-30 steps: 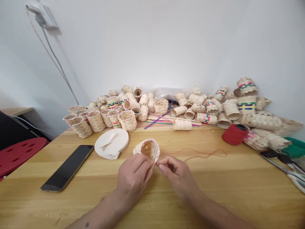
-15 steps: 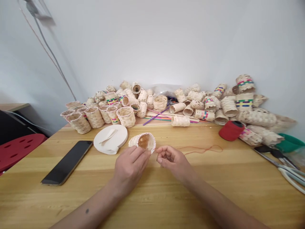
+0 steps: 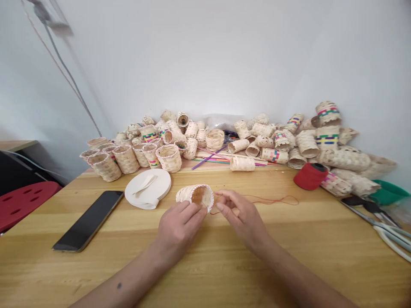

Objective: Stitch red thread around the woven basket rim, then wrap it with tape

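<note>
A small woven bamboo basket [image 3: 184, 193] lies on its side, its open mouth turned toward the right and me. Pink-and-white stitching runs around its rim. My left hand [image 3: 180, 226] is closed on the near edge of that rim, fingertips partly hidden against the basket. Just right of the mouth, my right hand [image 3: 239, 214] has curled fingers, with thumb and forefinger close to the rim. Red thread [image 3: 272, 201] runs from the rim past these fingers and trails in a loop on the table. Whether a needle is there is too small to tell.
Several finished-rim baskets [image 3: 126, 159] stand back left; bare woven tubes [image 3: 242, 163] pile up back right. A white disc [image 3: 160, 188] and a phone [image 3: 90, 220] lie left. Right are a red pincushion-like piece [image 3: 310, 176], a green bowl [image 3: 390, 192] and scissors [image 3: 385, 233].
The basket has shifted slightly right and toward me, its mouth turned a little, with my left hand still on it. My right hand has moved slightly right, its thumb and forefinger reaching toward the rim.
</note>
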Tool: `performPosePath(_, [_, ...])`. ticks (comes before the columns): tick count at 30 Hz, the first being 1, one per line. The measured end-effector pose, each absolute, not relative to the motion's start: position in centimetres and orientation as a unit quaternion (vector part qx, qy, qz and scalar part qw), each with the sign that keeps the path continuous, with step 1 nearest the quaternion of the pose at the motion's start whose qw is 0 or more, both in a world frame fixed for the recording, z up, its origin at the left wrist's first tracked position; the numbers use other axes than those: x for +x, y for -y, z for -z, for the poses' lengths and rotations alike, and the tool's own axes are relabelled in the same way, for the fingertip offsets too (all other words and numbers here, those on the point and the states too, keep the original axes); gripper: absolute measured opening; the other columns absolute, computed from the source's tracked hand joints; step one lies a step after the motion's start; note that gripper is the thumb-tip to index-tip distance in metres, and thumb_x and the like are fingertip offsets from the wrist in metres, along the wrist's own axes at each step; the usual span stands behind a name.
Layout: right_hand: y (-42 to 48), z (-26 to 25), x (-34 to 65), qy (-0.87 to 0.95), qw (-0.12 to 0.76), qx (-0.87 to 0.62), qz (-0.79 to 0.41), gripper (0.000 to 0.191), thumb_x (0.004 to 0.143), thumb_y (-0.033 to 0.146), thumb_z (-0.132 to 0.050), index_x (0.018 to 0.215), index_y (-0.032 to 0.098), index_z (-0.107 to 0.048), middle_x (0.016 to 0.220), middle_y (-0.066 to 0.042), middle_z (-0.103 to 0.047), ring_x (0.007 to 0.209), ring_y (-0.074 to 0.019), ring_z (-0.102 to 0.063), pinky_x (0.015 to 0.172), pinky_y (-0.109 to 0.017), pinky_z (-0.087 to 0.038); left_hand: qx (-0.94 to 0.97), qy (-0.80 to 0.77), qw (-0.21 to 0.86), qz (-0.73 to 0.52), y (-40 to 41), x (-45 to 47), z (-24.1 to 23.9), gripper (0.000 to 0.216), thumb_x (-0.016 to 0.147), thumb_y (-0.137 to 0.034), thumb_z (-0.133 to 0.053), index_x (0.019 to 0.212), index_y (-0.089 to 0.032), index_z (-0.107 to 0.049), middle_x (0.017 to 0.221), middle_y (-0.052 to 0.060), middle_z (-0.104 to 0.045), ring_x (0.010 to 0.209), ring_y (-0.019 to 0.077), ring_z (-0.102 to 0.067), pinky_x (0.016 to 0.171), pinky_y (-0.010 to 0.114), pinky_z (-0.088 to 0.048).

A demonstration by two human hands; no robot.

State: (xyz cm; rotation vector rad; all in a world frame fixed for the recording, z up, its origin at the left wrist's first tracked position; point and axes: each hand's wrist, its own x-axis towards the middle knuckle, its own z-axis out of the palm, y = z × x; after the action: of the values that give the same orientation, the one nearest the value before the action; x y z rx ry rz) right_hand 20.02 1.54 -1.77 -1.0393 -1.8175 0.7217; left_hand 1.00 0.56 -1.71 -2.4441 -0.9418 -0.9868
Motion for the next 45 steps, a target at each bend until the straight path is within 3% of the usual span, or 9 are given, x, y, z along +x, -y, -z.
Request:
performPosePath(3, [-1.5,1.1,20.6,0.783,0.447,-0.409,-0.139,0.014,0.09,0.025,-0.054,0.096,0.021,-0.066,0.08,-0.004,-0.061,0.08,-0.0179,-0.054,0.073,-0.032,-0.041,-0.863,0.328,0.175,0.342,-0.5,0.9,1.9,0.013,0.089,-0.011,-0.051,0.086,-0.014,-0.064,0.068,0.004,-0.061,0.064,0.0145,-0.049,0.057,0.027,-0.035])
performPosePath(9, [-1.2,1.3,20.2,0.815,0.399,-0.403,-0.117,0.007,0.085,0.02,-0.061,0.079,0.022,-0.065,0.077,-0.001,-0.06,0.077,-0.0172,-0.054,0.07,-0.031,-0.036,-0.883,0.307,0.16,0.317,-0.1,1.6,2.6,0.016,0.091,-0.013,-0.047,0.084,-0.016,-0.061,0.071,0.001,-0.06,0.064,0.014,-0.047,0.056,0.029,-0.032])
performPosePath(14, [-0.9,1.8,20.0,0.834,0.363,-0.405,-0.093,0.017,0.09,0.019,-0.051,0.074,0.018,-0.054,0.075,-0.002,-0.055,0.075,-0.0184,-0.049,0.069,-0.033,-0.032,-0.885,0.312,0.163,0.306,0.1,2.0,2.9,0.014,0.092,-0.016,-0.046,0.087,-0.016,-0.058,0.071,0.001,-0.058,0.065,0.0147,-0.048,0.056,0.031,-0.033])
performPosePath(19, [-0.8,2.0,20.2,0.841,0.407,-0.355,-0.01,0.017,0.092,0.023,-0.045,0.077,0.019,-0.051,0.075,-0.004,-0.052,0.074,-0.021,-0.047,0.069,-0.035,-0.031,-0.886,0.315,0.193,0.28,0.7,2.8,2.1,0.014,0.093,-0.02,-0.045,0.089,-0.015,-0.057,0.07,0.001,-0.056,0.065,0.0148,-0.049,0.053,0.031,-0.033])
performPosePath(24, [-0.8,1.0,19.7,0.83,0.424,-0.359,-0.051,0.022,0.095,0.028,-0.042,0.075,0.021,-0.05,0.074,-0.005,-0.053,0.072,-0.0207,-0.047,0.066,-0.034,-0.033,-0.884,0.301,0.214,0.288,1.0,2.1,1.0,0.016,0.094,-0.02,-0.042,0.096,-0.014,-0.057,0.07,0.001,-0.056,0.066,0.0145,-0.05,0.053,0.03,-0.034])
performPosePath(29, [-1.1,-1.4,19.3,0.85,0.334,-0.392,-0.113,0.024,0.093,0.028,-0.05,0.071,0.02,-0.056,0.073,-0.001,-0.058,0.074,-0.0176,-0.051,0.071,-0.032,-0.034,-0.881,0.302,0.192,0.311,0.5,0.6,0.7,0.018,0.095,-0.02,-0.042,0.088,-0.016,-0.059,0.074,0.001,-0.059,0.067,0.0143,-0.048,0.055,0.03,-0.031])
performPosePath(34, [-0.8,-2.7,18.6,0.851,0.274,-0.437,-0.096,0.016,0.086,0.017,-0.058,0.07,0.019,-0.058,0.072,0.001,-0.057,0.075,-0.0156,-0.051,0.071,-0.03,-0.03,-0.874,0.291,0.198,0.336,0.2,0.2,0.3,0.018,0.094,-0.017,-0.044,0.088,-0.015,-0.06,0.071,0.002,-0.059,0.064,0.0149,-0.045,0.055,0.031,-0.029])
performPosePath(39, [-0.6,-3.3,16.6,0.81,0.348,-0.471,-0.041,0.016,0.08,0.009,-0.051,0.067,0.017,-0.049,0.072,0.0,-0.053,0.073,-0.0161,-0.046,0.068,-0.03,-0.029,-0.869,0.294,0.197,0.347,0.5,0.5,-0.2,0.025,0.095,-0.015,-0.039,0.079,-0.015,-0.059,0.066,0.002,-0.055,0.062,0.015,-0.044,0.054,0.03,-0.027])
performPosePath(45, [-1.6,-7.3,17.1,0.813,0.432,-0.388,-0.039,0.02,0.091,0.021,-0.046,0.072,0.018,-0.053,0.077,-0.002,-0.055,0.079,-0.0169,-0.048,0.073,-0.031,-0.034,-0.878,0.255,0.174,0.367,0.1,0.6,0.2,0.031,0.095,-0.015,-0.039,0.069,-0.017,-0.056,0.062,0.0,-0.052,0.059,0.0134,-0.042,0.054,0.028,-0.027])
